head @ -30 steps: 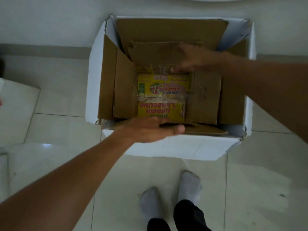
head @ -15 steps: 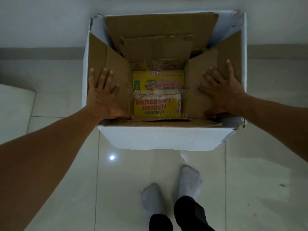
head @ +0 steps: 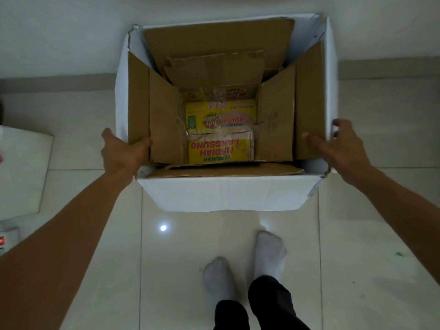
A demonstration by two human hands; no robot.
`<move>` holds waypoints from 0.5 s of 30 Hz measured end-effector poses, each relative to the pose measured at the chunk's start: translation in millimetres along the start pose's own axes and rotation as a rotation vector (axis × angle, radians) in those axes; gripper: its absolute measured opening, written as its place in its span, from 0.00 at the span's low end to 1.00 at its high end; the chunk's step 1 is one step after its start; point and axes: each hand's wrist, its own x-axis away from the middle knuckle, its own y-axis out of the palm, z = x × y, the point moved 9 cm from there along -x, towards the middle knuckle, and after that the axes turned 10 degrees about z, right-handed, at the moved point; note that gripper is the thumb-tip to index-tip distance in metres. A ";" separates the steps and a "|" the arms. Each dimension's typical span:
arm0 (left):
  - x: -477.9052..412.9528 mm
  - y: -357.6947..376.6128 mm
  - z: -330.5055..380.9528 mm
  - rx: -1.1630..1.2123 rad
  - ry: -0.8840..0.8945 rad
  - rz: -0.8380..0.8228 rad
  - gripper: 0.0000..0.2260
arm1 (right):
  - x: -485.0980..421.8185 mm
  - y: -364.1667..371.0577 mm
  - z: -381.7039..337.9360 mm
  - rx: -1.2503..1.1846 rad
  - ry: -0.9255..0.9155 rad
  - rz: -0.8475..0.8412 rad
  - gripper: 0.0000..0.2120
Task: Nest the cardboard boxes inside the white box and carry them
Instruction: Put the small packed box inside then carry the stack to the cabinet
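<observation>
The white box (head: 226, 194) stands open on the tiled floor in front of my feet. Brown cardboard boxes (head: 164, 120) sit nested inside it, their flaps upright against its walls. At the bottom lies a yellow printed box (head: 221, 148) with red lettering. My left hand (head: 121, 151) grips the white box's left wall, thumb inside on the brown flap and fingers outside. My right hand (head: 338, 146) grips the right wall the same way, straddling the rim near the front corner.
A pale wall with a grey skirting (head: 54, 82) runs behind the box. A white slab-like object (head: 21, 172) lies at the left, with a small device showing a red light (head: 4, 241) near it. My socked feet (head: 245, 267) stand just behind the box.
Both hands have moved outward from pressing on the inner flaps to the white box's side walls, and now clasp its rims. The box seems slightly lower in view.
</observation>
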 end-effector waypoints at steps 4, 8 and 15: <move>10.6 11.1 6.2 -0.038 0.067 -0.045 0.11 | -6.3 20.6 4.3 -0.008 0.001 -0.094 0.22; 17.4 5.7 15.3 -0.044 0.103 -0.007 0.08 | -12.5 13.2 -1.3 -0.064 -0.057 -0.082 0.15; 73.1 -3.9 20.6 -0.014 0.116 0.021 0.11 | -5.2 -30.8 21.9 -0.085 -0.086 -0.032 0.15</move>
